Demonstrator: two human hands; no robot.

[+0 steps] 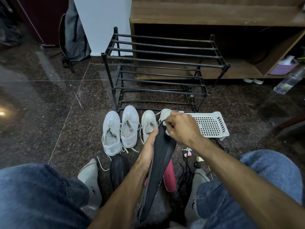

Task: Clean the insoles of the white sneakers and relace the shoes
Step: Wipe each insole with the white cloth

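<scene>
Insole (158,171), dark, thin and seemingly floppy, is lying along the left hand (147,150), whose fingers are cupping its left edge; right hand (179,127) is pinching a white wipe (165,123) at its far tip. Edge support looks best.

Nothing here can be read. The plastic bottle (290,81) far right on the floor carries a label, but its print is too blurred to make out. The grey socks (90,177) near the person's knees bear small dark marks, and these form no letters I can tell.
</scene>
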